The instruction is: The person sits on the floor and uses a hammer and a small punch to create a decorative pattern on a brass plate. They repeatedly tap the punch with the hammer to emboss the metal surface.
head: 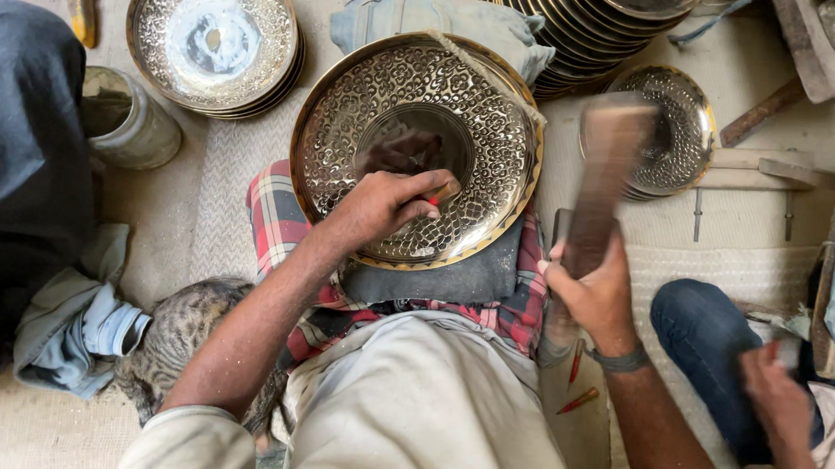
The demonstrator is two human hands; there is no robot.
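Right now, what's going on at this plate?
A person sits on the floor with a large patterned metal plate resting on a dark pad in their lap. The left hand presses a small tool against the plate's face. The right hand grips a wooden mallet, raised and blurred. Stacks of similar plates lie around. Another person's hand shows at the lower right.

the long brown wooden mallet is motion-blurred; the small red-tipped punch is mostly hidden inside the left hand; the stacked metal plates are cut by the top edge.
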